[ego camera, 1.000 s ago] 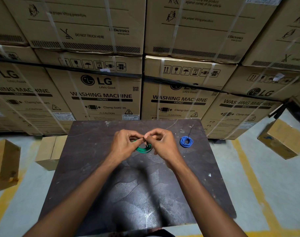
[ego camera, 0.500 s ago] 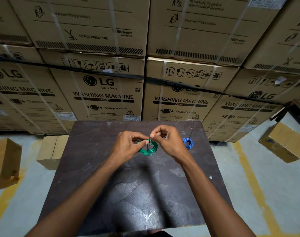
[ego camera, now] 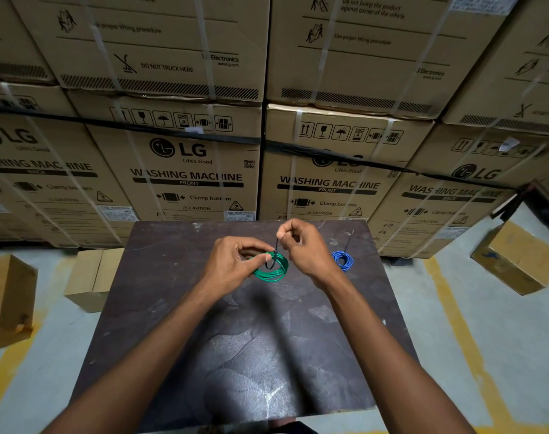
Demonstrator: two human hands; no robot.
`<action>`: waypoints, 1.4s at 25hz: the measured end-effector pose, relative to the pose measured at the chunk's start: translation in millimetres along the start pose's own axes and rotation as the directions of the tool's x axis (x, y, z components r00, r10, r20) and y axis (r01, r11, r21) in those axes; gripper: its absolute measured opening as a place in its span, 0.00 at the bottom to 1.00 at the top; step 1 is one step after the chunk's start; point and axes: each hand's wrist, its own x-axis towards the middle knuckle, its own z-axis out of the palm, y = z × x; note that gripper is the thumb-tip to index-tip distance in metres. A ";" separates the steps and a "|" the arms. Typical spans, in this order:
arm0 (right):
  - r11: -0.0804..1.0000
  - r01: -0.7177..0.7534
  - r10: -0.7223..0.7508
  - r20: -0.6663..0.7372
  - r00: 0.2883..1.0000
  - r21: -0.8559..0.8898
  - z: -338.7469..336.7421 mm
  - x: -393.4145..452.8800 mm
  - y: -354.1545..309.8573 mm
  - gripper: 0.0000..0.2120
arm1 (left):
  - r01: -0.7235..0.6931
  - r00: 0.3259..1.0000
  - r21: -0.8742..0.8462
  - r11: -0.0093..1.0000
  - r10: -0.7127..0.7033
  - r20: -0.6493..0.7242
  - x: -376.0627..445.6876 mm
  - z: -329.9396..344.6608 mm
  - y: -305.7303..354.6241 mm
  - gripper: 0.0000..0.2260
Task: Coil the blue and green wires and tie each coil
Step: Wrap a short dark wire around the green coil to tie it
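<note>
Pulling upward now: right hand (ego camera: pixel 304 245) has lifted the black tie (ego camera: pixel 274 255) clear of the green coil (ego camera: pixel 271 267), grip pinched on its end; left hand (ego camera: pixel 235 264) pinches the coil above the tabletop (ego camera: pixel 204 339). Tie is looped but not cinched. Blue coil (ego camera: pixel 342 260), right of green, already tied.

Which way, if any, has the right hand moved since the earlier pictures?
Yes. The right hand has risen toward the table's far edge, pulling the dark tie up from the green coil.
</note>
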 end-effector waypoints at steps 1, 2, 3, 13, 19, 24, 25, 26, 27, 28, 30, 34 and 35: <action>0.999 -0.007 0.008 -0.012 1.000 0.041 -1.5 5.5 0.2 0.10 | 0.000 1.000 -0.010 1.000 0.000 0.013 -0.4 0.3 0.6 0.06; 0.997 -0.015 0.017 -0.034 0.999 0.082 -3.3 12.2 0.0 0.11 | 0.001 1.000 -0.018 1.000 -0.001 0.025 -1.4 1.1 1.1 0.06; 0.993 -0.020 0.028 -0.065 0.997 0.118 -6.1 19.8 -0.4 0.11 | 0.005 0.999 -0.025 1.000 -0.004 0.036 -2.4 2.1 1.1 0.06; 0.915 -0.161 0.190 -0.044 0.981 0.370 -1.3 27.1 -3.6 0.06 | 0.095 0.995 -0.214 0.972 -0.102 -0.023 3.4 2.1 -2.4 0.06; 0.902 -0.288 0.255 0.140 0.957 0.321 1.1 9.0 -2.0 0.12 | 0.079 0.996 -0.192 0.978 -0.085 -0.024 4.3 1.5 -6.6 0.10; 0.882 -0.303 0.274 0.131 0.953 0.360 1.5 13.1 -6.4 0.10 | 0.076 0.996 -0.192 0.978 -0.081 -0.023 1.1 3.8 -5.7 0.11; 0.878 -0.299 0.272 0.124 0.954 0.374 2.1 14.5 -6.0 0.10 | 0.076 0.996 -0.196 0.978 -0.082 -0.021 0.8 3.8 -5.5 0.10; 0.878 -0.290 0.265 0.116 0.957 0.382 3.6 15.6 -5.2 0.11 | 0.078 0.996 -0.197 0.977 -0.083 -0.015 0.7 4.0 -5.4 0.10; 0.882 -0.273 0.253 0.102 0.962 0.384 5.4 16.1 -4.0 0.11 | 0.081 0.996 -0.201 0.976 -0.084 -0.006 0.3 4.1 -5.2 0.09; 0.889 -0.249 0.236 0.081 0.968 0.384 7.3 16.3 -2.7 0.11 | 0.084 0.996 -0.207 0.975 -0.085 0.004 0.4 4.5 -5.1 0.09; 0.902 -0.195 0.197 0.034 0.980 0.385 9.3 16.8 -1.4 0.11 | 0.092 0.996 -0.223 0.971 -0.089 0.023 -0.1 5.1 -4.5 0.08; 0.919 -0.139 0.175 -0.066 0.982 0.369 11.3 22.3 0.1 0.14 | 0.095 0.995 -0.250 0.964 -0.088 0.041 4.3 5.7 -4.4 0.09; 0.917 -0.135 0.181 -0.091 0.979 0.377 12.7 24.0 1.2 0.14 | 0.093 0.996 -0.249 0.964 -0.087 0.036 6.4 6.6 -4.1 0.09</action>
